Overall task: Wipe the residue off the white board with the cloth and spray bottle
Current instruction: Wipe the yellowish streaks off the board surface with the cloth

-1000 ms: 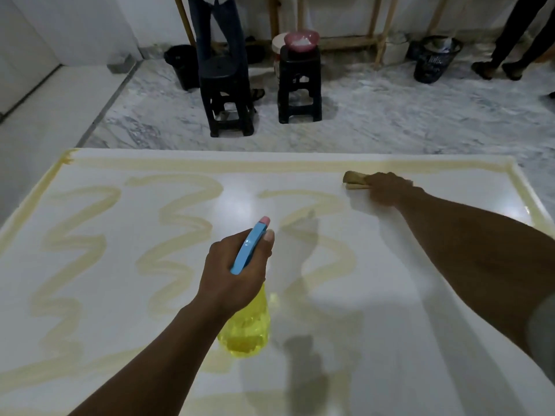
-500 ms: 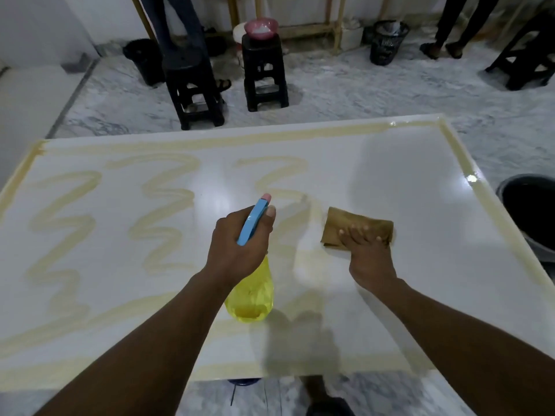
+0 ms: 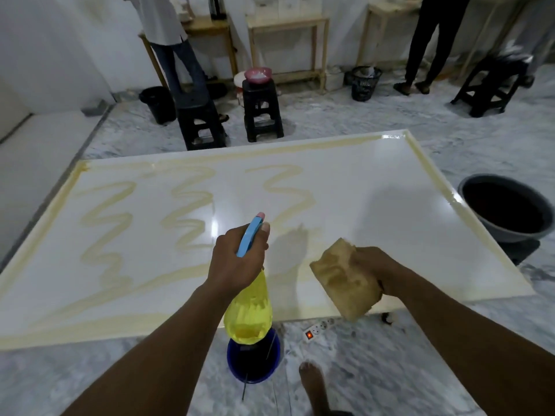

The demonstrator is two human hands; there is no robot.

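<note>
Grips in the left hand (image 3: 237, 259), fingers wrapped tight, one yellow plastic spray bottle with blue trigger (image 3: 249, 310); clutches in the right hand (image 3: 378, 268) one crumpled tan cloth (image 3: 342, 277). Holds both above the near edge of the glossy white rectangular board (image 3: 375, 205). Shows three yellowish zigzag residue streaks (image 3: 186, 214) there.

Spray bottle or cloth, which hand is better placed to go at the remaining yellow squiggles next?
Probably the left hand: its spray bottle points at the residue; the right hand holds the cloth up off the board.
</note>
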